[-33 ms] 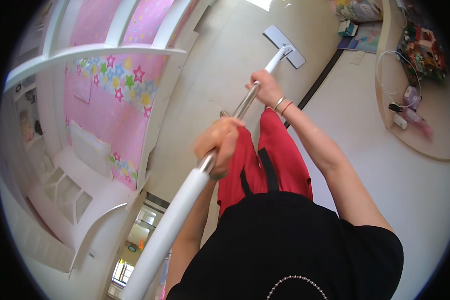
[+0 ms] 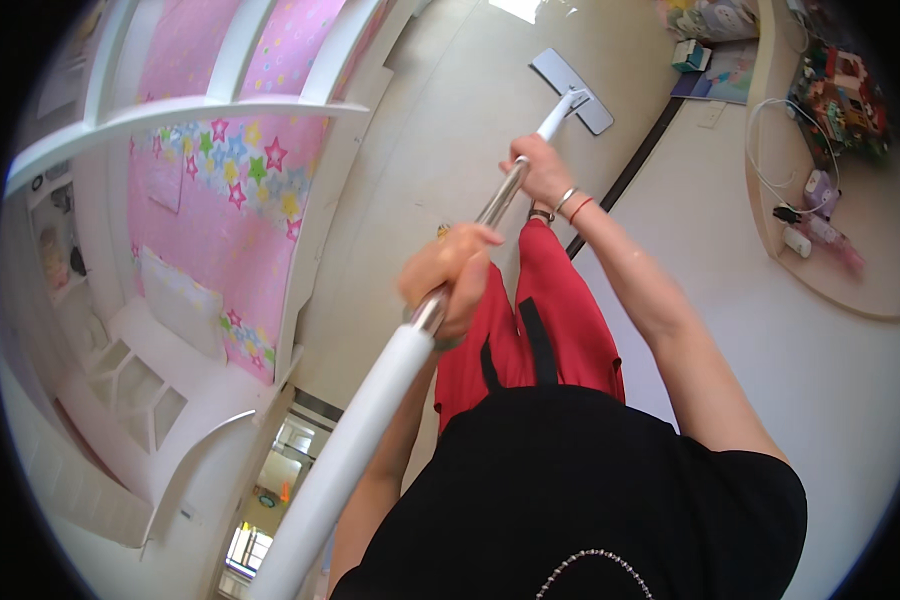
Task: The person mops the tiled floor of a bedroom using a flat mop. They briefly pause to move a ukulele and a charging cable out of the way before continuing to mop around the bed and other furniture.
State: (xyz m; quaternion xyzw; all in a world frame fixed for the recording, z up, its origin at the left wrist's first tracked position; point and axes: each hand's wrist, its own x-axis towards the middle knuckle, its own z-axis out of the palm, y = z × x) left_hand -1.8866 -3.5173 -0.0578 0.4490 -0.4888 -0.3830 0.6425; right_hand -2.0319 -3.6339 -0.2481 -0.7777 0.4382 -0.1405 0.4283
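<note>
A flat mop (image 2: 355, 440) with a long white and metal handle slants from the lower left up to the far middle. Its flat, pale rectangular head (image 2: 595, 113) lies on the floor ahead of my feet. My left hand (image 2: 444, 280), slightly blurred, is wrapped round the metal shaft just above the thick white sleeve. Farther down the shaft, closer to the mop head, my right hand (image 2: 542, 170) is closed round it. A metal bracelet and a red cord circle the right wrist.
White bed rails (image 2: 185, 110) and a pink, star-patterned panel (image 2: 220, 190) stand at the left. On the right, a curved shelf (image 2: 850, 285) holds toys and a looped white cable. A small box (image 2: 690, 56) sits at the far right. Pale floor (image 2: 440, 120) runs between.
My left hand and the mop handle have shifted slightly right. My right hand has moved a little right too, and the mop head has barely moved.
</note>
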